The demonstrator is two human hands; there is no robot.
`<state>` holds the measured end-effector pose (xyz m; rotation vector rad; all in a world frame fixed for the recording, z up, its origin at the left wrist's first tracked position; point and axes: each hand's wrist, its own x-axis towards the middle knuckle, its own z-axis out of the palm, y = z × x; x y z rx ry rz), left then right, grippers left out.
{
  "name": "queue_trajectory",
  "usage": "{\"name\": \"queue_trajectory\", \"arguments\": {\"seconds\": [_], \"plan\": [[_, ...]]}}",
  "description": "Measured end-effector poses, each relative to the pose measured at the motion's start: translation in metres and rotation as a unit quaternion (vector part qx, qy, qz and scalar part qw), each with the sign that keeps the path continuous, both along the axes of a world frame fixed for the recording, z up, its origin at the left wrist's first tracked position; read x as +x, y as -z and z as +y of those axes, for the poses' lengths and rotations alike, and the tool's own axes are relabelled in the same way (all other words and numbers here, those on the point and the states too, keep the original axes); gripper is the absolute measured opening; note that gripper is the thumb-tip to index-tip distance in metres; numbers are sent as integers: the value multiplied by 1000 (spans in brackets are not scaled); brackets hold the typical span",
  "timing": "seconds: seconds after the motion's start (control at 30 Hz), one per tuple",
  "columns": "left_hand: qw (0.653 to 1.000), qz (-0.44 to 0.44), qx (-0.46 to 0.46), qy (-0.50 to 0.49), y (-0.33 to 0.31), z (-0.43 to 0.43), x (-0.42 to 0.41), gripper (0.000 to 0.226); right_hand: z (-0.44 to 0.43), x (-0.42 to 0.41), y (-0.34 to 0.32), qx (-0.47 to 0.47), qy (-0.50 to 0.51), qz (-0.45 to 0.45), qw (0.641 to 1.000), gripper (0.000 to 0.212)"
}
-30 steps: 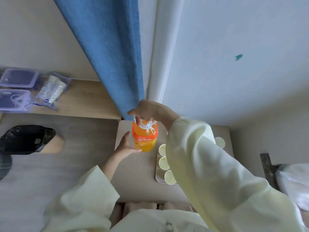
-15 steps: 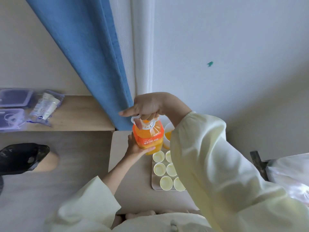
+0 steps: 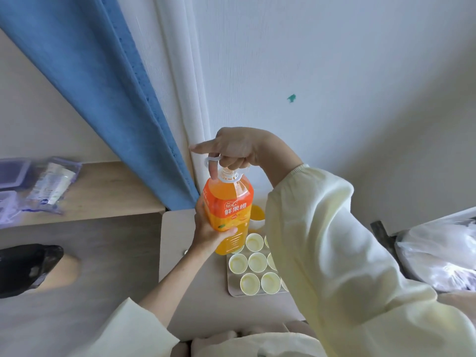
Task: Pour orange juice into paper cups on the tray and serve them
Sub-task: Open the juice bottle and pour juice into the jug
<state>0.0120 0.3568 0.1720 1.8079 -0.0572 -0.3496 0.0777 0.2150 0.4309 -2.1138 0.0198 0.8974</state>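
A large orange juice bottle (image 3: 228, 210) with an orange label hangs upright above the far end of a beige tray (image 3: 233, 292). My left hand (image 3: 208, 228) wraps round the bottle's lower body from the left. My right hand (image 3: 237, 150) grips the bottle's neck and cap from above, its forefinger stretched out to the left; the cap is hidden under it. Several empty pale yellow paper cups (image 3: 249, 283) stand on the tray. My right sleeve covers the tray's right part.
The tray lies on a small pale table (image 3: 177, 256). A white bowl with orange contents (image 3: 257, 217) stands behind the bottle. A blue curtain (image 3: 103, 99) hangs at the left, a wooden shelf (image 3: 103, 191) with plastic bags beside it, a black bag (image 3: 25, 266) on the floor.
The bottle has risen off the table and now hangs above the tray's far end. My left hand has shifted from touching its side to wrapping round its lower body.
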Motion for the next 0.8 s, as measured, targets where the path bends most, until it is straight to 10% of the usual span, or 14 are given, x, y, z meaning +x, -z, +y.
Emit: {"name": "queue_trajectory", "arguments": {"seconds": [0.8], "plan": [[965, -1, 244, 96, 24, -1, 3, 115, -4, -41, 155, -143, 239, -169, 945, 22]]}}
